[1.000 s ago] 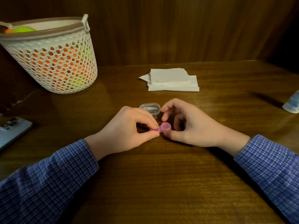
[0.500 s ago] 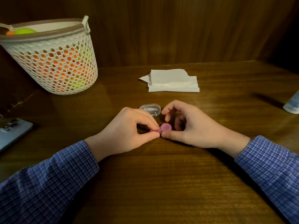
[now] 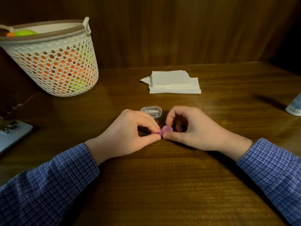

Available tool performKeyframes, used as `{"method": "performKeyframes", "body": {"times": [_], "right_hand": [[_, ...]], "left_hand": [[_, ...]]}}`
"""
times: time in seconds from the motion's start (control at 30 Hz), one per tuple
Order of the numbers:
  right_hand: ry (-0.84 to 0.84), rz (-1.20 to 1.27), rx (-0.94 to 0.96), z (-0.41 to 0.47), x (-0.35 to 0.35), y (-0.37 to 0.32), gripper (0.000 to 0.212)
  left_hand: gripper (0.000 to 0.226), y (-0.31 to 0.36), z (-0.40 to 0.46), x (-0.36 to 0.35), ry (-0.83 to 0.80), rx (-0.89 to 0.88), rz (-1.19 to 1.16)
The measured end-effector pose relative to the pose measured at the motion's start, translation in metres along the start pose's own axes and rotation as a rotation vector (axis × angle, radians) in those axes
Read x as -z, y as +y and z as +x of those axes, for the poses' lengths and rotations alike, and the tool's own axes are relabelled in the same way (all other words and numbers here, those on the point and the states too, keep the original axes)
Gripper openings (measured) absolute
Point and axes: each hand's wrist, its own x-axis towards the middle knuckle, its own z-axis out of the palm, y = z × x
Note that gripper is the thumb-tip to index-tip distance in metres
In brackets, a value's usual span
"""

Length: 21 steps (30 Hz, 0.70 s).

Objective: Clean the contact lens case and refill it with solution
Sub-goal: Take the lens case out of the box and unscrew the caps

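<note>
Both hands are working at the small pink contact lens case (image 3: pixel 163 130), which is lying low on the table (image 3: pixel 162 185) near the middle, just near of a clear plastic box (image 3: pixel 151 111). The left hand (image 3: pixel 128 137) is pinching the left half of the case between thumb and forefinger, fingers clenched on it, while the right hand (image 3: pixel 192 129) is curling around the right-hand cap, its thumb lying along the near edge and its forefinger hooking over the far side. This looks like the unscrewing of a cap, though whether the cap is turning cannot be told. To do it well, the left hand should be bracing the body flat against the table so only the cap rotates, and the right fingers should be gripping the cap rim rather than pressing down on its top. A light grip matters, since the case is small and could skid or flip. The folded tissues (image 3: pixel 174 83) are lying further away and the solution bottle (image 3: pixel 294 106) at the far right edge, both within reach for wiping and refilling.
</note>
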Motion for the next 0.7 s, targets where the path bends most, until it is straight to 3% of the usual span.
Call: {"method": "performKeyframes", "body": {"times": [0.1,0.7], "right_hand": [[-0.022,-0.009,0.027,0.0003,0.0016,-0.0016,0.012],[-0.095,0.021,0.05,-0.0017,0.0047,-0.0021,0.015]], "left_hand": [[0.018,-0.0005,0.0,-0.0002,0.0,-0.002,0.002],[0.019,-0.0007,0.0002,-0.0002,-0.002,-0.006,0.007]]}}
